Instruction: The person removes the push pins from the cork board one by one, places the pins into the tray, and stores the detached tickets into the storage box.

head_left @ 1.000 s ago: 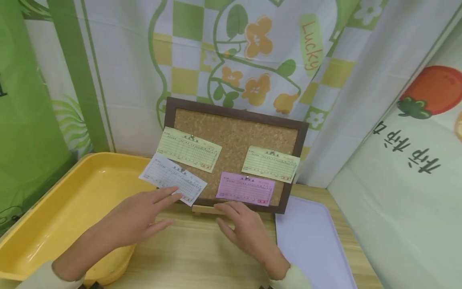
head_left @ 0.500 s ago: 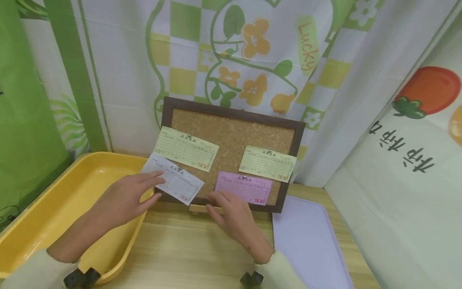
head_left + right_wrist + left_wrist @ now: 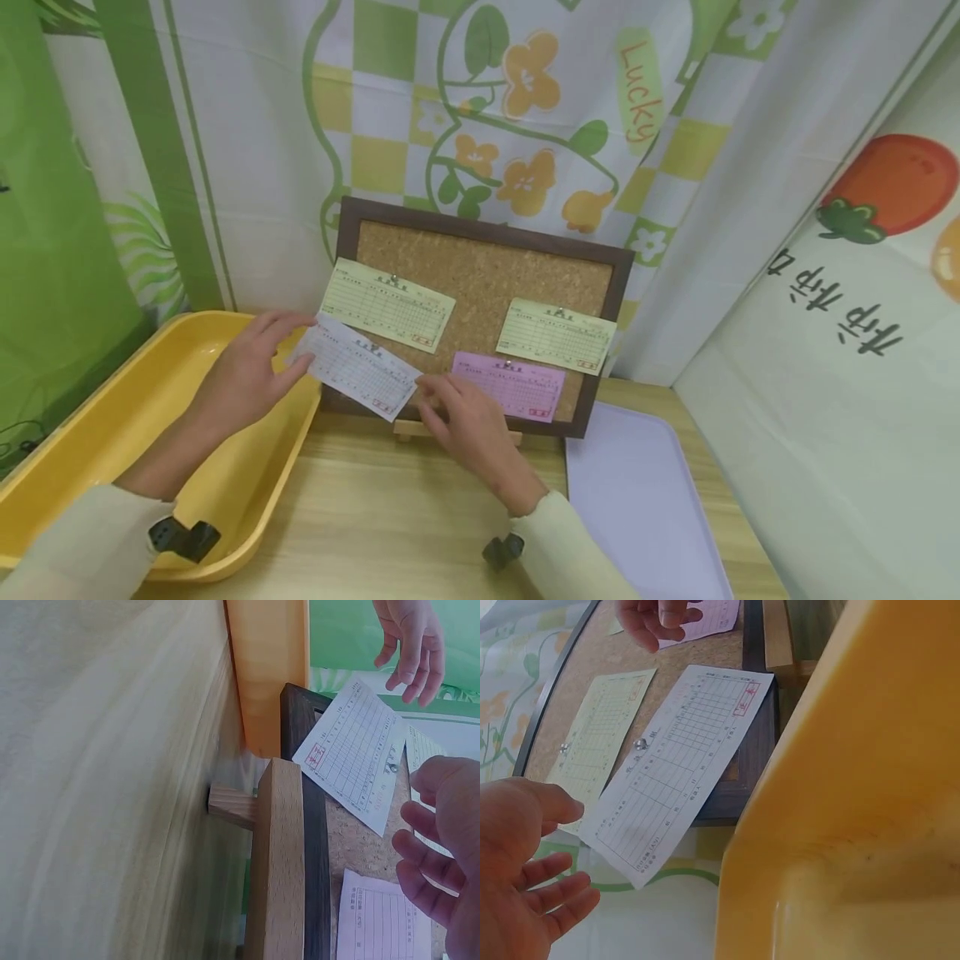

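Note:
A white printed slip (image 3: pixel 360 367) is pinned askew at the lower left of a framed corkboard (image 3: pixel 480 271), its left end sticking out past the frame. My left hand (image 3: pixel 243 379) is at that left end, thumb and fingers spread and relaxed; the left wrist view shows a gap between its fingers and the slip (image 3: pixel 679 769). By the slip's right corner is my right hand (image 3: pixel 472 429), fingers loosely bent and holding nothing. Above hangs a pale yellow slip (image 3: pixel 390 304), also tilted. On the right half are another yellow slip (image 3: pixel 557 335) and, below it, a pink slip (image 3: pixel 517 387), partly behind my right hand.
A deep yellow tray (image 3: pixel 292 450) stands left of the board, under my left forearm. A lilac tray (image 3: pixel 637 492) lies at the right. The board leans on a small wooden stand (image 3: pixel 277 862) on the wood-grain table (image 3: pixel 390 508), before a patterned curtain (image 3: pixel 255 167).
My left hand has moved up and left, from the lower part of the white slip to its left end. The right hand has moved up and slightly left to its right corner.

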Demonstrator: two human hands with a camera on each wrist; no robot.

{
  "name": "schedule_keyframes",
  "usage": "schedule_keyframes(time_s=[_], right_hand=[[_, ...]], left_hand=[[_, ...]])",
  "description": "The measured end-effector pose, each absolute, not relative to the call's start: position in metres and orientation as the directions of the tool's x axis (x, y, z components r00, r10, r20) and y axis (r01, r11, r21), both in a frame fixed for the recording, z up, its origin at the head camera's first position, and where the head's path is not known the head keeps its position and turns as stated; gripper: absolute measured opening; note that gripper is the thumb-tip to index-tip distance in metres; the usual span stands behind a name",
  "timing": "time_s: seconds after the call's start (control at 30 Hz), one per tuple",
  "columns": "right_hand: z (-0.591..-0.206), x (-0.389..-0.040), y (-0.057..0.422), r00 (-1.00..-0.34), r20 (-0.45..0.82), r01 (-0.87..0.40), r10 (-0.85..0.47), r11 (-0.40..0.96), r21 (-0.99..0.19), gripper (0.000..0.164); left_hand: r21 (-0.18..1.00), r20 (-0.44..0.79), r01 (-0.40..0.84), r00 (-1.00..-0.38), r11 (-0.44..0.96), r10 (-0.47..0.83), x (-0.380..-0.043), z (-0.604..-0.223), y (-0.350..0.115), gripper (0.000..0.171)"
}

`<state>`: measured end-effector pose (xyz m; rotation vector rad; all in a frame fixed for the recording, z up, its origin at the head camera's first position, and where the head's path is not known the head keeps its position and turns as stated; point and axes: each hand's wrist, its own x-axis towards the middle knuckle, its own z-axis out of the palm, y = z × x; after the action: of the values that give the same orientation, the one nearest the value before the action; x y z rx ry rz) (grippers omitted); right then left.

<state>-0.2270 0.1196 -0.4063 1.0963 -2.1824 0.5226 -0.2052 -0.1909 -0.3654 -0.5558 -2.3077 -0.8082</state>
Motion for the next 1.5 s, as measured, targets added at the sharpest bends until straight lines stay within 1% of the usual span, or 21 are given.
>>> schedule_keyframes(time_s=[0.17,0.4,0.53,0.67,0.9,1.1,1.23,1.5], right_hand=[[-0.401,-0.234,0.112,-0.452,0.695,-0.812,-0.559,0.58,-0.062,0.023],[-0.394,-0.239,0.106,-0.452,0.69,-0.819,-0.565,0.569,-0.071,0.021],[-0.392,-0.242,0.102,-0.458,0.691,-0.818,-0.559,0.569,-0.081,0.021],[-0.392,-0.245,0.098,-0.472,0.687,-0.811,-0.552,0.578,-0.093,0.02],[-0.388,-0.251,0.086,-0.468,0.702,-0.808,-0.536,0.582,-0.094,0.018],[-0.383,-0.256,0.073,-0.491,0.664,-0.8,-0.563,0.594,-0.088,0.02],[-0.38,-0.26,0.064,-0.494,0.648,-0.798,-0.58,0.598,-0.074,0.02],[-0.38,-0.268,0.053,-0.49,0.669,-0.785,-0.559,0.616,-0.06,0.017]], left_hand=[[0.501,0.621,0.505,-0.775,0.703,0.113,-0.211,-0.366,-0.193,0.044],[0.644,0.527,0.435,-0.849,0.629,0.047,-0.216,-0.371,-0.197,0.056],[0.707,0.472,0.405,-0.881,0.579,0.039,-0.22,-0.373,-0.2,0.054],[0.744,0.415,0.362,-0.909,0.562,0.037,-0.222,-0.374,-0.201,0.052],[0.775,0.353,0.312,-0.935,0.549,0.032,-0.225,-0.377,-0.201,0.042],[0.786,0.35,0.313,-0.936,0.532,0.033,-0.227,-0.379,-0.202,0.033],[0.802,0.342,0.308,-0.939,0.512,0.03,-0.228,-0.38,-0.203,0.028],[0.826,0.328,0.306,-0.944,0.474,0.038,-0.229,-0.381,-0.202,0.024]])
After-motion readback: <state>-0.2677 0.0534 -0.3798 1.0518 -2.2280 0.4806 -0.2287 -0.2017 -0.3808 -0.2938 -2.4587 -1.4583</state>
